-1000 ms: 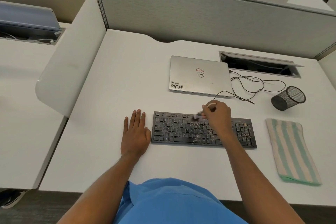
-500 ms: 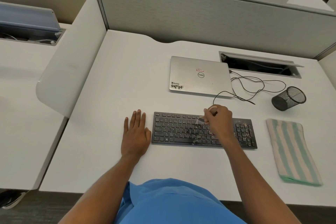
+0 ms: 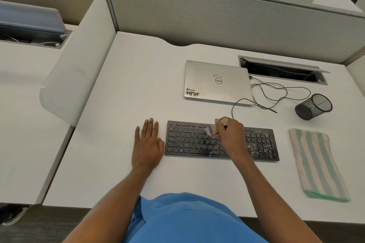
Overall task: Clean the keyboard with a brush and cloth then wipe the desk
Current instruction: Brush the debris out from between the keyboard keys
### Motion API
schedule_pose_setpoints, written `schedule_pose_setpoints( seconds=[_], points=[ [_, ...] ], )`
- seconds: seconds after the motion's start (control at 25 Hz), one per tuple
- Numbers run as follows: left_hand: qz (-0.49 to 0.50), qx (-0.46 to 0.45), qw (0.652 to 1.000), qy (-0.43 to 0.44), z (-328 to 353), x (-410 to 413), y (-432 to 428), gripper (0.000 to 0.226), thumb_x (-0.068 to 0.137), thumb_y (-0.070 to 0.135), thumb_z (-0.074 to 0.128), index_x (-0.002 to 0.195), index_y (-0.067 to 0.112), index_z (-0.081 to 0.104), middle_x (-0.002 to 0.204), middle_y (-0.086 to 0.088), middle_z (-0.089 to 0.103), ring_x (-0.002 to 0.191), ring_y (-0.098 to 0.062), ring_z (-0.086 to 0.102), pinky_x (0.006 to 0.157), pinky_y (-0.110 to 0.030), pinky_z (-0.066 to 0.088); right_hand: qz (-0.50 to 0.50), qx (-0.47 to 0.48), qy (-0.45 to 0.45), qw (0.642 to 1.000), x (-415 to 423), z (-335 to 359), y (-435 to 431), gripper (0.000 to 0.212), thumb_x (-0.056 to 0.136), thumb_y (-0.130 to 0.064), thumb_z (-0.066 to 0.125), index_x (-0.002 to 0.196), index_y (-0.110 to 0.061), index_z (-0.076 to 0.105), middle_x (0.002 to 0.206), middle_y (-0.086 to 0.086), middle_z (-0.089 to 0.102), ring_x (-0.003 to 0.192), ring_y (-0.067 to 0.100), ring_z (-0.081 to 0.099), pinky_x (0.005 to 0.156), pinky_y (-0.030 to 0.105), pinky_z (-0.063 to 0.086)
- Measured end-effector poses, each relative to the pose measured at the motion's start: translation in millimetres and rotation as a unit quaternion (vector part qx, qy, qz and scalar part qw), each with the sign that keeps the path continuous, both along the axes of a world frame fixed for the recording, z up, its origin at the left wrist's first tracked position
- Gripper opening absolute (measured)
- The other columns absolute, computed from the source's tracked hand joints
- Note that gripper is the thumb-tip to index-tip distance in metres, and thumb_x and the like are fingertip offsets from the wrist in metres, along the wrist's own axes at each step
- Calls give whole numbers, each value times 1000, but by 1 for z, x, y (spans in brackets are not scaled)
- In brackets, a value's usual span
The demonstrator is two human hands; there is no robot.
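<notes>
A black keyboard (image 3: pixel 189 140) lies on the white desk (image 3: pixel 138 85), with pale crumbs scattered over its right half and number pad. My right hand (image 3: pixel 230 134) grips a small wooden-handled brush (image 3: pixel 209 129); its bristles touch the upper middle key rows. My left hand (image 3: pixel 147 144) rests flat on the desk just left of the keyboard, fingers straight. A green and beige striped cloth (image 3: pixel 316 163) lies folded on the desk to the right of the keyboard.
A shut silver laptop (image 3: pixel 215 82) sits behind the keyboard, with a black cable (image 3: pixel 276 92) looping to its right. A black mesh pen cup (image 3: pixel 314 106) lies tipped on its side. An open cable hatch (image 3: pixel 282 70) is at the back right. A white divider (image 3: pixel 75 61) borders the left.
My right hand and the brush swept right along the upper key rows, then came back left to about where they started. The left hand has not moved.
</notes>
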State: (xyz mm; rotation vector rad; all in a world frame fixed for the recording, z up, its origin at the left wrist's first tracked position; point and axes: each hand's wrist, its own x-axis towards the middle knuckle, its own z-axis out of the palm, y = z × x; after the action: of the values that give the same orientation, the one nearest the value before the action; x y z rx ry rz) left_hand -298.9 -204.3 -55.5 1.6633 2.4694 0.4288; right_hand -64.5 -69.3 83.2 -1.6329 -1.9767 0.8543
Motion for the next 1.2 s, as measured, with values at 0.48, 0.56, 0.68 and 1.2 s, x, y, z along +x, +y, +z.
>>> schedule_pose_setpoints(
  seconds=[0.48, 0.56, 0.68, 1.2],
  points=[
    [0, -3, 1000, 4, -2, 0, 0, 67, 102, 33, 29, 165, 11, 32, 175, -9, 22, 163, -23, 14, 133, -50, 7, 8, -25, -13, 1000, -3, 12, -4, 39, 104, -21, 53, 73, -2, 68, 56, 1, 67, 48, -1, 64, 58, 21, 56],
    [1, -5, 1000, 5, -2, -1, 1, 67, 101, 32, 29, 165, 11, 32, 174, -9, 23, 163, -23, 15, 133, -50, 7, 9, -21, -17, 1000, -3, 18, -2, 42, 104, -18, 51, 70, 4, 64, 54, 5, 64, 44, -6, 60, 48, 11, 45],
    [0, -3, 1000, 5, -1, 0, 1, 67, 101, 33, 29, 165, 11, 32, 174, -10, 23, 163, -24, 16, 133, -50, 7, -4, 9, 3, 1000, -5, 18, -3, 42, 103, -19, 53, 70, 4, 63, 62, 10, 66, 50, -1, 60, 51, 12, 43],
    [4, -2, 1000, 2, -1, 1, 0, 67, 101, 33, 28, 165, 11, 32, 174, -9, 22, 163, -23, 14, 133, -50, 7, 6, 9, 25, 1000, -16, 11, -20, 43, 104, -19, 53, 69, 5, 62, 64, 7, 66, 60, -13, 62, 50, 11, 43]
  ],
)
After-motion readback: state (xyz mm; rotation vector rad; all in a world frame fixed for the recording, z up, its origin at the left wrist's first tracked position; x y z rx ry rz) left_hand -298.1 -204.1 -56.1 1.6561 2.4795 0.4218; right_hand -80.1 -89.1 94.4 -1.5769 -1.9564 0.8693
